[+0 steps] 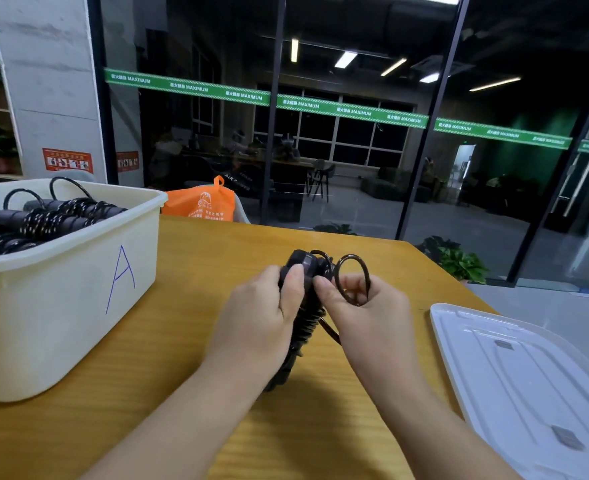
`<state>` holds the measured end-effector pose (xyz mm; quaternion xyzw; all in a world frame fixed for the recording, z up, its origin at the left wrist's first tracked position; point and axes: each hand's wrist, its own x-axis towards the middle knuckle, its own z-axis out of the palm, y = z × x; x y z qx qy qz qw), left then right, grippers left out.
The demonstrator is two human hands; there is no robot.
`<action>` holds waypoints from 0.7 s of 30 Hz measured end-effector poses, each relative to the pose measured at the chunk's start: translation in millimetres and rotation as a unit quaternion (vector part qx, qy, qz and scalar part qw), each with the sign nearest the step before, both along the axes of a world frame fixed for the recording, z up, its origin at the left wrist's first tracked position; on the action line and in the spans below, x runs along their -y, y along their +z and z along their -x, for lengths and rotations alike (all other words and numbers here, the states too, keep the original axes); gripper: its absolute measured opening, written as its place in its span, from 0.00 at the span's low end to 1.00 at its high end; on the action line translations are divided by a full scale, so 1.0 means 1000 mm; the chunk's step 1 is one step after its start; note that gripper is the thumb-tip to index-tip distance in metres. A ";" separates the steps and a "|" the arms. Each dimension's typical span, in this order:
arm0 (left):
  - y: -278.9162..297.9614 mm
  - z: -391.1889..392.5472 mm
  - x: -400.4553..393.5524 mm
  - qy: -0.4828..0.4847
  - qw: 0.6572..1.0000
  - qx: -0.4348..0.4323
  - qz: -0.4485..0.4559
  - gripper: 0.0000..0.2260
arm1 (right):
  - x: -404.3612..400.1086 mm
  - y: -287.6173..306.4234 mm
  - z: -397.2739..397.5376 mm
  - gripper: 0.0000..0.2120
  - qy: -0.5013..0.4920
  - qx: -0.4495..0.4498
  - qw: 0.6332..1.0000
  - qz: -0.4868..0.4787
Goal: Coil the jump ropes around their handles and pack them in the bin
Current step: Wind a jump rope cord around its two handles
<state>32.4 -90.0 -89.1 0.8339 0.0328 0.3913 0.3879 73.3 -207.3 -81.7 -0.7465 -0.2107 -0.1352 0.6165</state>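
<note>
Centrally, left hand (265, 306) grips the coiled jump rope (307, 306) by its rigid handles; right hand (362, 303) pinches the springy end loop (352, 278), likely light, prone to uncoiling.

Only one view is given, taken from a wide-angle camera worn on the head of the person. It is directed forward and slightly down over the wooden table (189, 341). The two hands are seen close, near the centre, the left hand (258, 317) and the right hand (366, 306). The bin (61, 299) is seen at 9 o'clock, the lid (535, 375) at 4 o'clock. The glass wall (355, 133) is seen far away at 12 o'clock. Straight lines are bent at the edges.
</note>
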 end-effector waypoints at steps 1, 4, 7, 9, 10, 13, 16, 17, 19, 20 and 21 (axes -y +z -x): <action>-0.001 -0.001 0.000 0.005 1.000 0.005 -0.012 0.20 | 0.000 0.000 0.001 0.07 -0.004 0.006 1.000 0.011; -0.002 -0.003 0.000 0.013 0.999 0.005 -0.043 0.25 | -0.001 0.000 -0.001 0.09 -0.021 0.017 0.998 0.065; 0.000 -0.001 0.000 0.003 0.997 -0.013 -0.080 0.22 | 0.002 0.002 -0.003 0.08 -0.022 -0.011 0.993 0.113; 0.002 -0.001 -0.001 -0.011 0.996 -0.034 -0.085 0.17 | 0.005 0.003 -0.005 0.07 -0.013 -0.018 0.993 0.116; 0.003 -0.001 -0.002 -0.018 0.995 -0.047 -0.084 0.15 | 0.007 0.004 -0.005 0.07 -0.007 -0.022 0.994 0.110; 0.005 0.000 -0.003 -0.023 0.994 -0.072 -0.084 0.09 | 0.010 0.004 -0.006 0.07 0.027 -0.058 0.996 0.059; 0.007 0.001 -0.003 -0.033 0.996 -0.074 -0.034 0.07 | 0.011 0.004 -0.006 0.07 0.065 -0.079 0.995 0.009; 0.007 0.001 -0.003 -0.033 0.996 -0.076 -0.021 0.07 | 0.011 0.004 -0.006 0.07 0.079 -0.078 0.994 0.003; 0.008 0.002 -0.004 -0.033 0.996 -0.083 -0.011 0.06 | 0.013 0.008 -0.003 0.08 0.106 -0.067 0.992 -0.002; 0.009 0.002 -0.004 -0.039 0.995 -0.087 -0.004 0.06 | 0.014 0.010 -0.002 0.08 0.120 -0.060 0.991 -0.004; 0.010 0.002 -0.005 -0.049 0.994 -0.097 0.007 0.05 | 0.015 0.011 -0.001 0.08 0.133 -0.054 0.990 -0.006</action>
